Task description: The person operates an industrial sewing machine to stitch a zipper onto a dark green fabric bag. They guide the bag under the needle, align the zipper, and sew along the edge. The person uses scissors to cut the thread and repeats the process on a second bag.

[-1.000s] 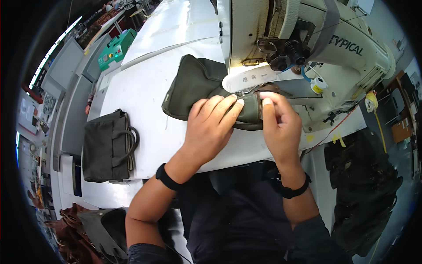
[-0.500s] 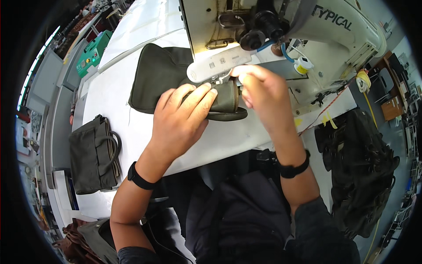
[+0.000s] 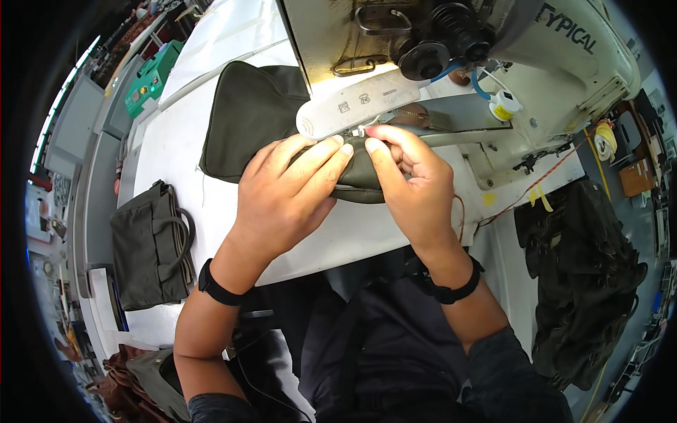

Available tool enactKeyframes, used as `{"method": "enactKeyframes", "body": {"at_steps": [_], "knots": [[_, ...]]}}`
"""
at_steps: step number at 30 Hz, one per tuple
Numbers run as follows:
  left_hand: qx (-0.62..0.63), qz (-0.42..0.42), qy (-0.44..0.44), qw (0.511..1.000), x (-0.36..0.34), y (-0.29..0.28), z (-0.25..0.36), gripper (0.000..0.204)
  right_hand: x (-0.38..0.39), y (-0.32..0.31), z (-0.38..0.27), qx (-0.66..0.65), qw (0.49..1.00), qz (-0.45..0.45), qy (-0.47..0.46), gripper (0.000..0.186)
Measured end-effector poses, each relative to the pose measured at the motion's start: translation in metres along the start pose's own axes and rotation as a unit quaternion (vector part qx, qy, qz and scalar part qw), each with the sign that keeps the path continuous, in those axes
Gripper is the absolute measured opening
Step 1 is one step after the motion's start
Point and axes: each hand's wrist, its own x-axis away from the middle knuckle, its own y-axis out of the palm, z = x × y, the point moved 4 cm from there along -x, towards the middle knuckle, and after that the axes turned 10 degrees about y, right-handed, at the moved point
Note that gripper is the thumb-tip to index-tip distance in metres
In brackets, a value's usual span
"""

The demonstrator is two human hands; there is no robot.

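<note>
Together, left hand presses flat and right hand pinches olive fabric.

Both hands press a dark green fabric piece against the sewing machine: the left hand lies flat just before it, the right hand pinches the fabric edge beneath its arm. A finished bag lies well left of the machine.

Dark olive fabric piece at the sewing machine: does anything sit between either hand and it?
Nothing visible does. The left hand lies flat on the dark olive fabric piece, and the right hand pinches its edge just under the sewing machine arm. The finished olive bag lies apart, at the left of the white table.
</note>
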Motion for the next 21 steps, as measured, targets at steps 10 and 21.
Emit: {"method": "enactKeyframes", "body": {"at_steps": [10, 21], "knots": [[0.019, -0.009, -0.017, 1.0, 0.0, 0.001, -0.004, 0.062, -0.008, -0.001, 0.004, -0.034, 0.999, -0.017, 0.02, 0.013], [0.041, -0.024, -0.038, 0.998, -0.005, 0.0, -0.005, 0.062, -0.013, -0.001, -0.002, -0.005, 0.999, 0.005, 0.053, 0.015]]}}
